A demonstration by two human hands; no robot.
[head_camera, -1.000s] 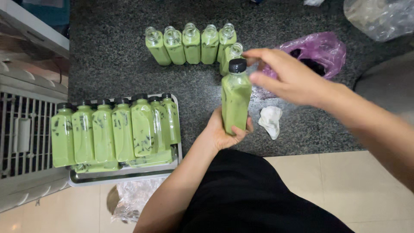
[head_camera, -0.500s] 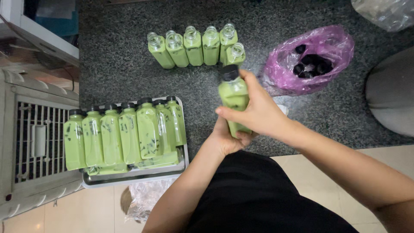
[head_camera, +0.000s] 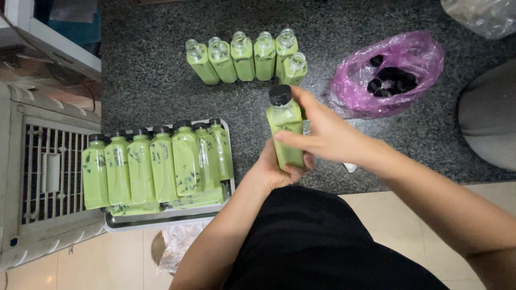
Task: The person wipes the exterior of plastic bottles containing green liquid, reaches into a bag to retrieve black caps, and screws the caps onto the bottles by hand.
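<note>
I hold a clear bottle of green drink (head_camera: 285,124) with a black cap upright over the dark stone counter (head_camera: 161,80). My left hand (head_camera: 277,169) cups its base from below. My right hand (head_camera: 328,134) wraps its body from the right, thumb across the front. Several uncapped green bottles (head_camera: 244,56) stand in a row at the back of the counter. Several capped green bottles (head_camera: 156,164) fill a metal tray (head_camera: 166,217) at the left.
A pink plastic bag (head_camera: 392,72) holding black caps lies at the right. A clear plastic bag (head_camera: 484,16) sits at the top right corner. A white grated unit (head_camera: 43,172) stands left of the tray. Tiled floor lies below the counter edge.
My right hand has come down from the bottle's cap to its body. The view has shifted a little, so the tray and bottles appear further right.
</note>
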